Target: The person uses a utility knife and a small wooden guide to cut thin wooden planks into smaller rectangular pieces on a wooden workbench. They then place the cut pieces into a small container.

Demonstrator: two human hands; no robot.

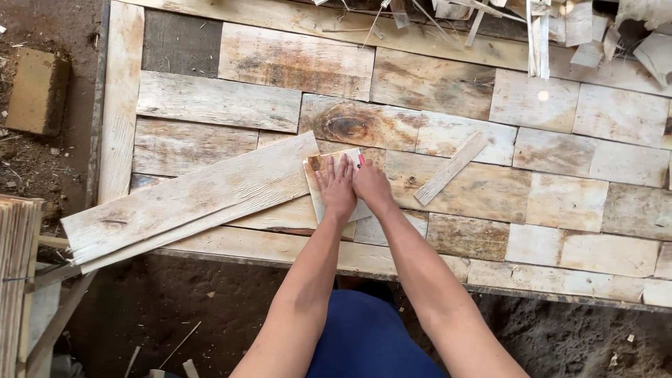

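On the patchwork wooden panel (448, 91), seen from the head camera, two hands meet over one small pale wood piece (334, 162). The left hand (337, 189) lies flat on it with fingers straight and pressed close together, hiding most of its middle. The right hand (371, 185) is curled beside it, pinching one pink marker (362, 159); only the marker's tip shows, the rest is hidden in the fist. The small piece sits at the right end of one long pale board (189, 199), which lies slanted and juts past the panel's near edge. One thin loose strip (450, 169) lies apart to the right. Wood scraps (560, 28) at the top are cut off and too jumbled to count.
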